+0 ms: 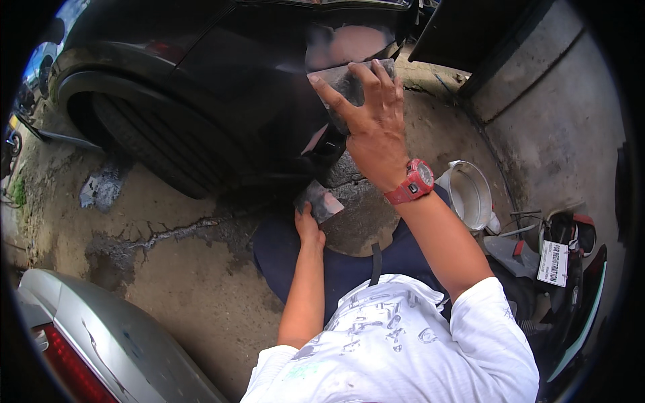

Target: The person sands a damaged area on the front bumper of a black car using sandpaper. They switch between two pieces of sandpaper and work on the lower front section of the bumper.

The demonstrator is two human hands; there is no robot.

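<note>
In my right hand (373, 124), raised at the black car's bumper, is a thin grey rectangular sheet (340, 87). The fingers spread across it, their tips near its upper edge; whether it touches the bumper is unclear. Just above it a dull pinkish patch (356, 43), like body filler, shows on the black car (262, 87). Lower down, my left hand (310, 227) grips a small square grey piece (319, 201) with a pinkish area at one corner. My left thumb lies on its face; the other fingers are mostly hidden beneath.
A whitish bucket (468, 195) stands on the concrete right of my knees. Beyond it are a wall (551, 101) and a motorcycle (571, 269) with a white plate. The car's front tyre (144, 144) is at left. A silver car (101, 329) fills the lower left.
</note>
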